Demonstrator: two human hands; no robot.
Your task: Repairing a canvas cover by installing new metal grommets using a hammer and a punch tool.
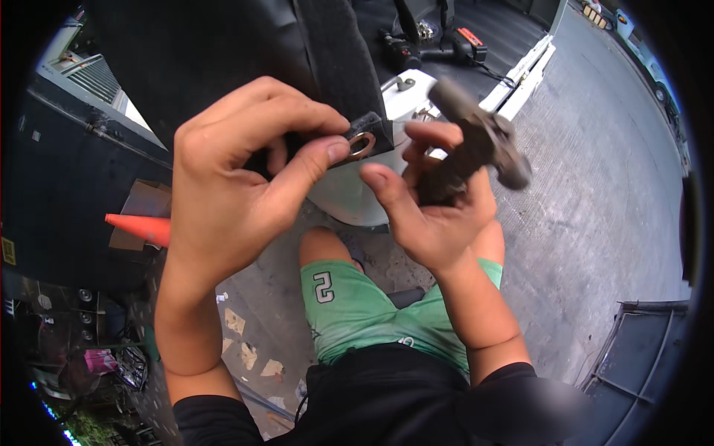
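My left hand [234, 160] pinches the edge of a black sheet [342, 67] between thumb and fingers. By the thumb tip, a metal ring like a grommet [362, 144] lies at the sheet's lower corner. My right hand [446, 227], just to the right of that corner, holds a worn, dark hammer [483, 137]. Its head is tilted up and to the right, somewhat blurred, and the handle rests in the palm. My right thumb points toward the ring without touching it. Whether the ring is fixed in the sheet or loose, I cannot tell.
Behind the sheet's corner stands a rounded white container [346, 195]. A black cordless drill [442, 53] lies on a dark ribbed surface at the back. At left are an orange cone [141, 228] and cardboard [147, 199]. Paper-like scraps [249, 355] litter the concrete floor.
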